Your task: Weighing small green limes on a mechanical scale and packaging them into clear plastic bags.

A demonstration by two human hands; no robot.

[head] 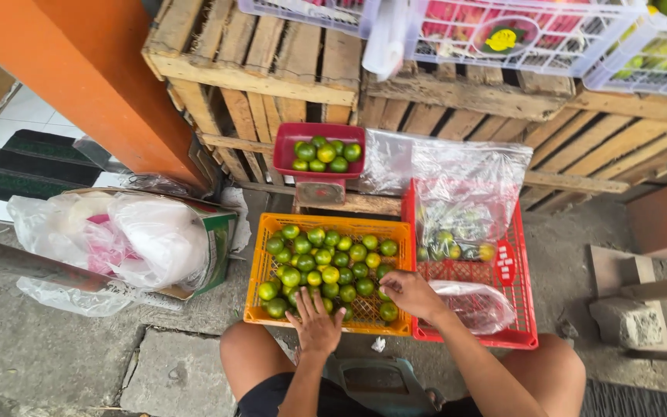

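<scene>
in the head view, the person squats over an orange crate point(264, 266) of small green and yellow-green limes point(326, 259), with both hands down in it. the left hand point(316, 323) lies flat with fingers spread, palm down on the limes near the front edge of the crate; it looks open and presses on the fruit rather than gripping any one piece. the right hand point(412, 293) is curled loosely over the limes at the crate's right front corner, fingers bent as if closing round one, though whether it has a lime in its grasp cannot be told from here. just right of it sits a red crate point(523, 309) with clear plastic bags point(465, 193), one of which holds a few limes. behind the orange crate a red scale pan point(287, 147) stands heaped with more limes, against wooden crates point(272, 69). to sort well here, i would judge it best to roll the fruit gently under the flat hand to show each side, and to lift single limes with the fingertips, not squeeze.
</scene>
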